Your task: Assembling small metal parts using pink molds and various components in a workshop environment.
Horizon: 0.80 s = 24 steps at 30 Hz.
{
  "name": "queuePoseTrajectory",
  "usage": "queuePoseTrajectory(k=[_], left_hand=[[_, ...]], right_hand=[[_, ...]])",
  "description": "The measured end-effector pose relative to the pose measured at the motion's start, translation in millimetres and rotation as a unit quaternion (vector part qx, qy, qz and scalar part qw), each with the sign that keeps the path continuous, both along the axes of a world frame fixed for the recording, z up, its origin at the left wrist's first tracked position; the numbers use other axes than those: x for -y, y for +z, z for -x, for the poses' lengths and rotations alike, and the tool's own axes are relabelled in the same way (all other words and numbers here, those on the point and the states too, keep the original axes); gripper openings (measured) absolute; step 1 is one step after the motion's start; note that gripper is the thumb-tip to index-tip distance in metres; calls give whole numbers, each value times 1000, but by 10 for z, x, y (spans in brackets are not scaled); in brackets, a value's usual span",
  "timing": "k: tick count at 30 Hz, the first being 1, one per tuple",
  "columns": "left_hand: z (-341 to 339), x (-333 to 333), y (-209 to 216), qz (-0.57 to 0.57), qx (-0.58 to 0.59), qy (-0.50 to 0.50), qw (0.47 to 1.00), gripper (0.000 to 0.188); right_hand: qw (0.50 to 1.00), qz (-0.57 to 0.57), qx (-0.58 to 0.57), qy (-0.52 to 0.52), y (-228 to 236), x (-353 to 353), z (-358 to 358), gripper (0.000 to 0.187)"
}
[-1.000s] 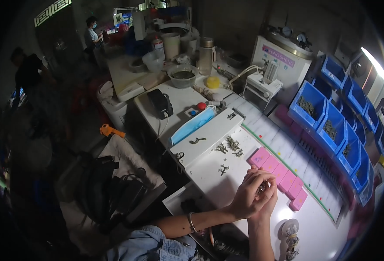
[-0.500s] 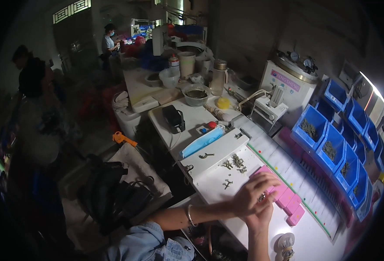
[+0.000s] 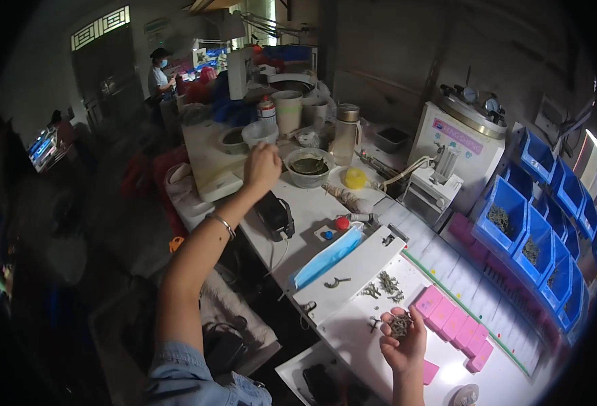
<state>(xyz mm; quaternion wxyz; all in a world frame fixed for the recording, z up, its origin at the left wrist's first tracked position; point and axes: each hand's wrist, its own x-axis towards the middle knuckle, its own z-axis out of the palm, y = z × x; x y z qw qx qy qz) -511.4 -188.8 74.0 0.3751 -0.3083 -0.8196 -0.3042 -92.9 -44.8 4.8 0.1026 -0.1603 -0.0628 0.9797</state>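
Since the hands parted, the right hand (image 3: 405,348) alone cups small branching grey-green pieces (image 3: 399,327) in curled fingers; at its eleven o'clock, the left hand (image 3: 264,168), its bent fingers' grip hidden from me, hovers by a translucent plastic bowl (image 3: 258,132).

Two hands (image 3: 263,168), one blue mask (image 3: 329,257), two buttons (image 3: 342,222) show.

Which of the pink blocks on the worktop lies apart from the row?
The pink block beside the wrist of the right hand: it lies alone, while the other pink blocks sit together in one diagonal row.
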Motion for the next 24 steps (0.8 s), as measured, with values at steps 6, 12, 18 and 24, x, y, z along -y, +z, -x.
queuePoseTrajectory(k=[6, 12, 18, 24], left_hand=[[970, 67, -200, 82, 25, 96, 992, 29], [1662, -47, -371, 95, 55, 108, 988, 31], [1780, -54, -268, 140, 90, 105, 980, 15], [1657, 16, -49, 253, 85, 104, 958, 15]], right_hand=[[991, -91, 85, -45, 90, 34, 91, 44], [964, -196, 142, -114, 223, 221, 164, 46], [966, -200, 136, -91, 243, 243, 175, 44], [967, -185, 135, -109, 206, 259, 191, 42]])
